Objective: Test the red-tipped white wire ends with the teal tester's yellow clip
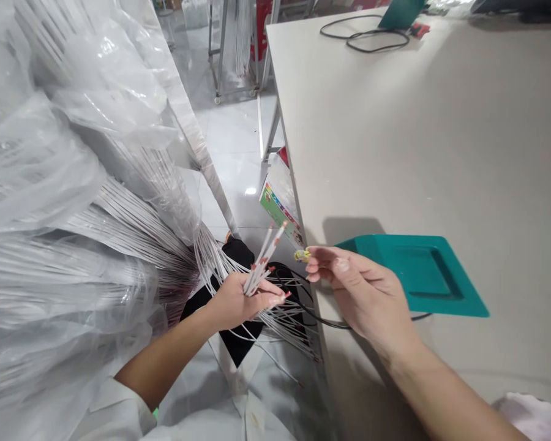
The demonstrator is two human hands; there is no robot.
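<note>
My left hand is wrapped round a bundle of thin white wires, whose ends carry small red marks and point up and away. More of these wires trail below the hand over the dark cloth on my lap. Just to the right, over the table edge, my right hand pinches a small yellow piece; its exact kind is too small to make out. The piece is apart from the wire ends. Beneath and beyond the right hand lies a green plastic stand with a recessed panel, flat on the table.
The pale table fills the right side. At its far end are a black cable and another green piece. Large bunches of white wires in clear plastic hang on a rack at left. A colourful box stands beside the table.
</note>
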